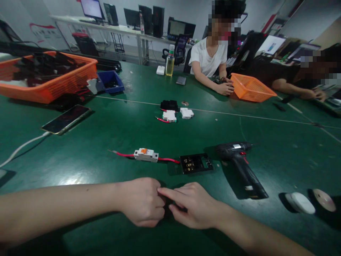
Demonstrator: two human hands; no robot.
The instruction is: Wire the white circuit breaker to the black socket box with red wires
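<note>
My left hand (143, 202) is curled into a fist above the green table, and nothing shows in it. My right hand (195, 204) has its index finger stretched out, the tip at the knuckles of the left fist, with the thumb apart below and nothing held. Just beyond my hands lies a white circuit breaker (146, 155) with an orange switch and red wires on both sides. Its right wire runs to a black plastic housing (196, 163) with brass-coloured contacts. To the right, a black cordless drill (241, 165) lies on its side.
Two white breakers (169, 116) and a black part (169, 105) lie farther back. A phone (66, 119) on a cable is left, near an orange basket (71, 76) and blue bin (118, 87). Co-workers sit opposite by another orange basket (250, 89). A white case (301, 202) lies right.
</note>
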